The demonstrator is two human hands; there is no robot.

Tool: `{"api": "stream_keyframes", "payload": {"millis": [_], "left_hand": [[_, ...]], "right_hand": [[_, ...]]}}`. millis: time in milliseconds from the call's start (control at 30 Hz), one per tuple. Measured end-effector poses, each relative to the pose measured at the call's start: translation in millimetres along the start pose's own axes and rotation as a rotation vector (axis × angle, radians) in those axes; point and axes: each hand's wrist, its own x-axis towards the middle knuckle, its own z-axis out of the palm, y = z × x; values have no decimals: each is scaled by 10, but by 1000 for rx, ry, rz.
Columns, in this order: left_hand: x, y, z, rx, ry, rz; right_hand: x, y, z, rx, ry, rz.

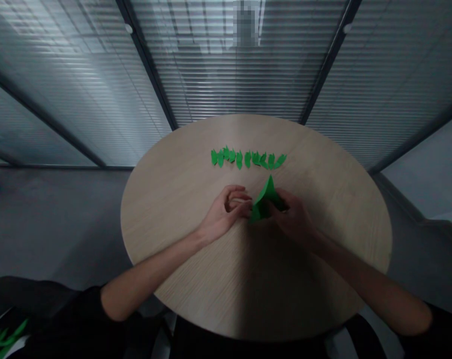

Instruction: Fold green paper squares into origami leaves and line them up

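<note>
At the near left corner, below the bench (166,204), green scraps (9,338) lie beside something white; their outline is too dim to read further. Black sleeves (82,309) end near the elbows, and both bare forearms cross the near rim, angled inward.

Over the middle of the bench, both hands meet around one piece of green paper (266,193). Right hand (294,214): closed on the paper's right side, thumb on the near face, fingers mostly out of sight behind the sheet. Left hand (226,207): half curled, a gap showing between thumb and fingers, tips at the paper's left edge; cannot tell whether it pinches that edge or only rests against it.

Key relation: the paper lies directly right of the left hand and just left of the right hand's knuckles, so the right hand is the nearer and has the firmer hold. The paper looks bent or folded, its long axis slanting from a near left corner up to a peak pointing away from the wearer.

Just beyond that peak, apparently not touching it, a row of small green cutouts (239,159) runs crosswise, the peak aimed toward its right-hand part. Past the far rim: slatted blinds (229,89) between dark frames.
</note>
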Motion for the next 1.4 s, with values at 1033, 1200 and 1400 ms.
{"api": "stream_keyframes", "payload": {"millis": [1033,1200,1400], "left_hand": [[42,-36,-69,226,77,85],[26,-41,-70,307,79,128],[27,-1,-53,124,50,157]], "right_hand": [[61,-34,-147,754,-166,199],[28,-62,-87,438,-42,79],[32,-56,-96,289,2,-41]]}}
